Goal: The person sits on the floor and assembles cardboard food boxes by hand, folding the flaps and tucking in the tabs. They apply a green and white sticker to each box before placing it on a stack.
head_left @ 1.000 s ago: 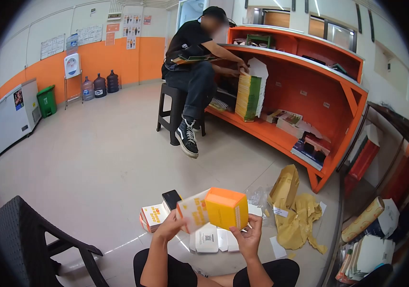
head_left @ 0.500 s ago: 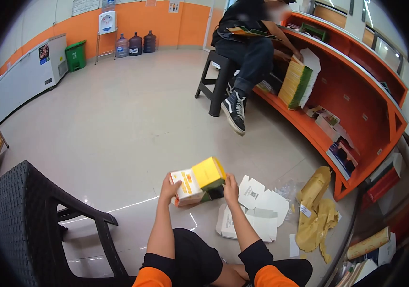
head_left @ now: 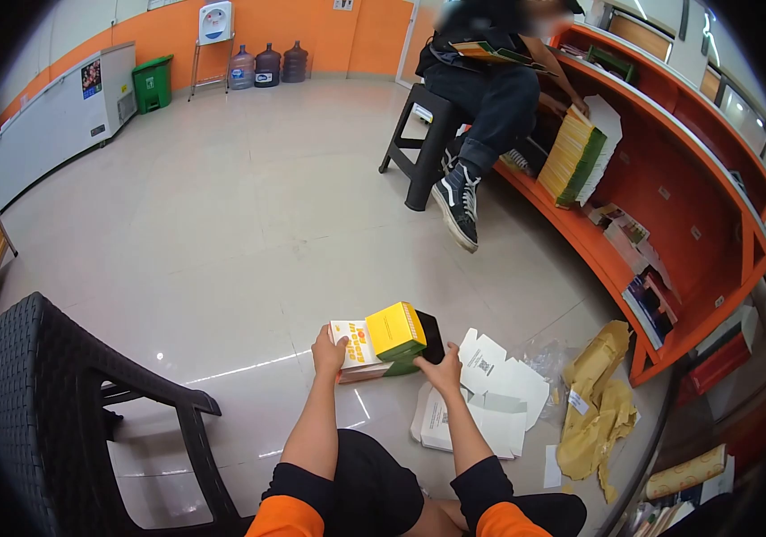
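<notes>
Clamping boxes (head_left: 394, 329) betw. L hand (head_left: 329, 352) & R hand (head_left: 441, 367), shiny flr (head_left: 204, 224), orange wall (head_left: 351, 40)

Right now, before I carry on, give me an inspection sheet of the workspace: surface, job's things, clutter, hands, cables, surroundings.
Surface: glossy tiled floor.
Job's things: yellow box beside a white box with orange lettering; whether they touch is unclear.
Clutter: flattened white cartons, clear plastic and torn brown paper, to the right.
Hands: left hand grips the white box's left edge; right hand is at the yellow box's near right corner, grip unclear.
Cables: nothing seen.
Surroundings: black chair left; person seated ahead; orange shelf right.
</notes>
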Action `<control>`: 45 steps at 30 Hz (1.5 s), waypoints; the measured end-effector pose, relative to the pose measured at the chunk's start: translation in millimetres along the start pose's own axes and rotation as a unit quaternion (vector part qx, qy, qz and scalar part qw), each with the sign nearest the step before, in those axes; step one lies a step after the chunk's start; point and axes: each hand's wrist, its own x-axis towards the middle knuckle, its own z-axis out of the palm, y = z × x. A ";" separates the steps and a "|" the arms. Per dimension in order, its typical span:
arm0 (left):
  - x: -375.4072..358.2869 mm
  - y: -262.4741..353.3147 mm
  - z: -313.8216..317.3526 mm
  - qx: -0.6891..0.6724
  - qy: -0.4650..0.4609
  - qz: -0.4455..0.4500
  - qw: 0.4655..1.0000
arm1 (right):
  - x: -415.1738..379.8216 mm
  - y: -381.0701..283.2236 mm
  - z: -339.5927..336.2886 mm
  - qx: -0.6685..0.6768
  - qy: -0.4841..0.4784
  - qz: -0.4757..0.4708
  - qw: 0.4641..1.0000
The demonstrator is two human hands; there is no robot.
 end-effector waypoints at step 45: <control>-15.8 7.5 3.5 0.265 0.151 0.042 0.951 | -41.0 100.8 -103.4 -0.101 -0.144 -0.125 0.976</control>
